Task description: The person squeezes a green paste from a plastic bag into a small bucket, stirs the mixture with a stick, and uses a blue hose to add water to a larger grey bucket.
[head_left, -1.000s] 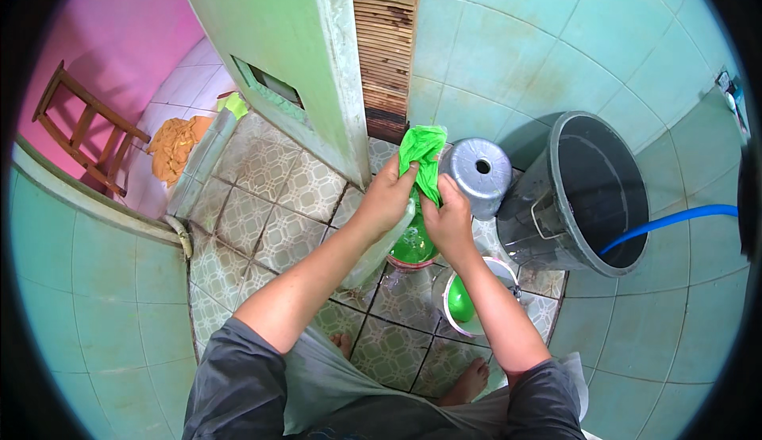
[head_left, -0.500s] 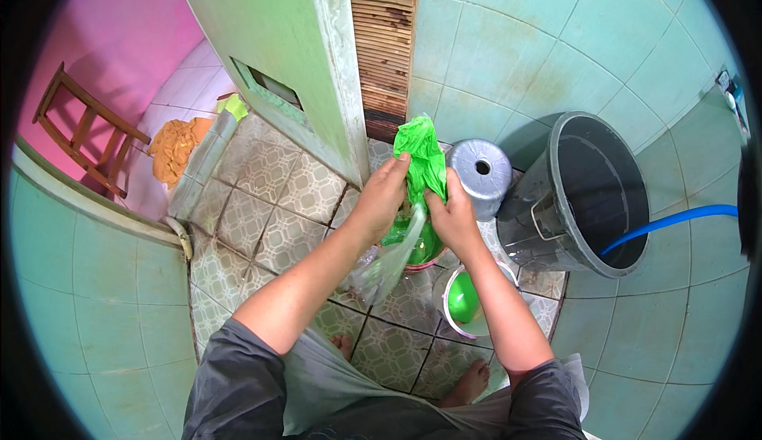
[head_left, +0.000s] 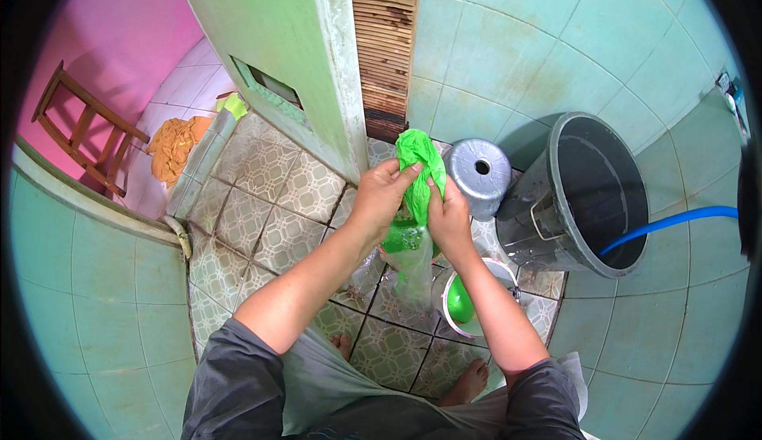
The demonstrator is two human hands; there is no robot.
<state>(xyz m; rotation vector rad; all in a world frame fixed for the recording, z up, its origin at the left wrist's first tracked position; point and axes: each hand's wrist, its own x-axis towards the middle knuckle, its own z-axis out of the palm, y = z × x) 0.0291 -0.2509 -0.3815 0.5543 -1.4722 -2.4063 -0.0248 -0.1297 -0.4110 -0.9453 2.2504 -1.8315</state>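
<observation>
Both of my hands grip a crumpled bright green cloth near the middle of the view. My left hand pinches its left side between thumb and fingers; my right hand is closed on its lower right. A translucent plastic bag hangs below them, over a green bucket with liquid in it, which is partly hidden by the hands and bag. Near my right forearm stands a white-rimmed pail with a green object inside.
An upturned grey stool and a large dark tub with a blue hose stand right. A green door panel is ahead. Left, a wooden chair and orange cloth lie beyond a tiled ledge. My bare feet are on tiles.
My hands have worked at the green cloth, my left one shifting slightly down and left over the last half second. The translucent bag swung right, then hung more downward beneath the hands.
</observation>
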